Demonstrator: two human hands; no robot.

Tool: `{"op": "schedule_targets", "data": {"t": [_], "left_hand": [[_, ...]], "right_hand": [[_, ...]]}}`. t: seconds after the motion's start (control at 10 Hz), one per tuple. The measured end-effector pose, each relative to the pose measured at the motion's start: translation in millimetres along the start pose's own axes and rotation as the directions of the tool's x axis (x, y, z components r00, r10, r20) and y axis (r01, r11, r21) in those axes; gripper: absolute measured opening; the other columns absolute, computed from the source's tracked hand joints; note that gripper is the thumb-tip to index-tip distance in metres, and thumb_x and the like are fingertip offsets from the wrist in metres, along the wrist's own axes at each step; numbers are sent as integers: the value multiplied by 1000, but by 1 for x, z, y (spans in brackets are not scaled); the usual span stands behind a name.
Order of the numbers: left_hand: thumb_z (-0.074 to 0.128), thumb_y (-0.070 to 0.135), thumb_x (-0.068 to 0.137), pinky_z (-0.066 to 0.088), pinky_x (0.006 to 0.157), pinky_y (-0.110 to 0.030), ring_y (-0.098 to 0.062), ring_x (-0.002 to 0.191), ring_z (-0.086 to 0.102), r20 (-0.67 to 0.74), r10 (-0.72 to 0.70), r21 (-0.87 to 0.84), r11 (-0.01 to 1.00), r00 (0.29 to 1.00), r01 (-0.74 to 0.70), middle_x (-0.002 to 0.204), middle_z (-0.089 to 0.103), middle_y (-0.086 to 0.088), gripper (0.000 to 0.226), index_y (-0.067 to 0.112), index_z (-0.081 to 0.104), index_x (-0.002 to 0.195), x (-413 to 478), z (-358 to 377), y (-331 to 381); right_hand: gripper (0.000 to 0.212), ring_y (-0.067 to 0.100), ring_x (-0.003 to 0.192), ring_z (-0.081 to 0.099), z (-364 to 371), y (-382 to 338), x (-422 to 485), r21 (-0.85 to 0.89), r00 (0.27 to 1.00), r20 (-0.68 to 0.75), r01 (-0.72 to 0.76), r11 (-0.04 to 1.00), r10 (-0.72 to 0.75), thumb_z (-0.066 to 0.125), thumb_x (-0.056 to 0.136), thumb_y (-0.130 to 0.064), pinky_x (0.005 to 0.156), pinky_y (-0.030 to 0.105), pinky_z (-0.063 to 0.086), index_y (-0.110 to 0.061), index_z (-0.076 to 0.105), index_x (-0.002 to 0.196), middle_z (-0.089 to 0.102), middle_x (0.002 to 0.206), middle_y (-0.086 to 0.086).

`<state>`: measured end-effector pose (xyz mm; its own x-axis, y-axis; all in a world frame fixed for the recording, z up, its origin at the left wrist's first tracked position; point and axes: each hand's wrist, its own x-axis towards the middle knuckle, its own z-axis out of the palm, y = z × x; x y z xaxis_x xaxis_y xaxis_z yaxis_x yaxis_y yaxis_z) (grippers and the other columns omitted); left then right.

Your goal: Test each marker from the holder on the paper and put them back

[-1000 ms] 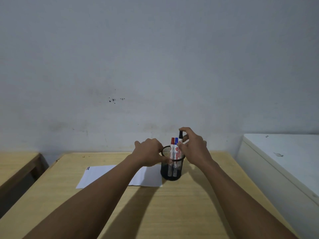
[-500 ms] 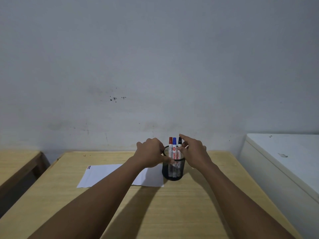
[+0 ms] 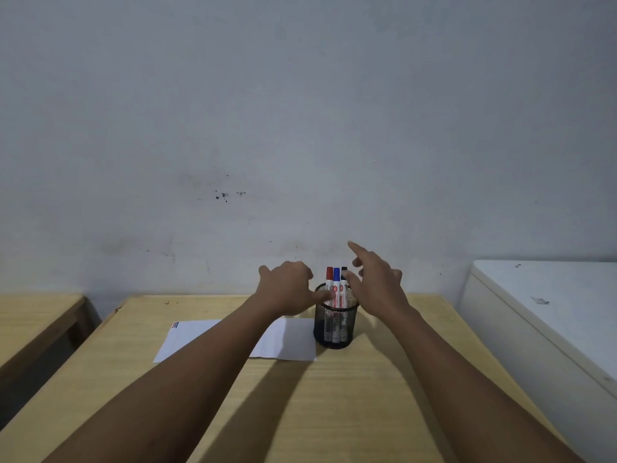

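Note:
A black mesh marker holder [image 3: 335, 332] stands on the wooden table [image 3: 337, 402], just right of a white sheet of paper [image 3: 288, 342]. Three capped markers stand upright in it: red [image 3: 329, 274], blue [image 3: 336, 275] and black [image 3: 344, 271]. My left hand [image 3: 286, 289] is curled at the holder's left side, with thumb and a fingertip on its rim. To the right of the holder and slightly above it, my right hand [image 3: 379, 289] has its fingers spread and holds nothing. Small colour strokes mark the paper's far left corner [image 3: 175, 325].
A white cabinet or chest [image 3: 551, 312] stands close along the table's right side. A second wooden table [image 3: 30, 315] sits to the left across a gap. A pale wall [image 3: 300, 128] rises right behind the table.
My right hand lowered the black marker into the holder, let go of it and lifted away with its fingers spread. My left hand stayed at the holder's rim.

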<state>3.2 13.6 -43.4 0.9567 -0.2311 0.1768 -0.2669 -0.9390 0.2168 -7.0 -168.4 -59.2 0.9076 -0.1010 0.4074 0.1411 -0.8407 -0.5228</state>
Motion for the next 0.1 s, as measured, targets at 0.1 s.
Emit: {"op": "schedule_targets", "data": {"t": [0.1], "left_hand": [[50,74,82,34,102,-52,-21,123,56,-110,-20,38,999,994,24,133,62,3,74,21,56,134,-4,-15,-4]], "right_hand": [[60,22,125,58,-14,-13,-2,-45,998,-35,47,998,-49,57,103,-34,110,47,27,-30,34,158,58,141,3]]}}
